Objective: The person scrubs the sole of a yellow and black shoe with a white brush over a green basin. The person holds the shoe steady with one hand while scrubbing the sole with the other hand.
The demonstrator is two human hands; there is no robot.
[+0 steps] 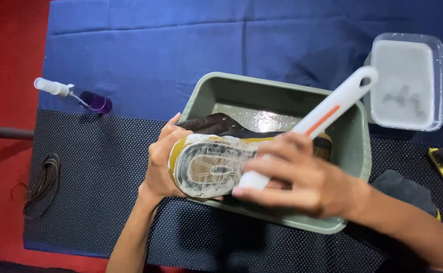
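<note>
Right over the grey-green plastic basin [357, 132], both hands are busy with a shoe [206, 164] turned sole-up, its pale tread smeared with suds and its yellow edge showing. The left hand [161, 162] is wrapped around the shoe's end nearest the person's left, fingers curled over the top edge, holding it above the basin's near rim. The right hand [302, 179] is clenched around a white brush [316, 121] with an orange stripe on its handle — the handle slants up to the right, its looped end above the basin's far corner. Wet sheen shows on the basin floor, with dark cloth beside it. The basin sits on a worktop covered by a black dotted mat [100, 177] and a blue cloth [171, 45]. Well apart to the left lies a purple spray bottle [77, 96] — a clear tub of cloudy liquid [407, 81] stands just right of the basin.
</note>
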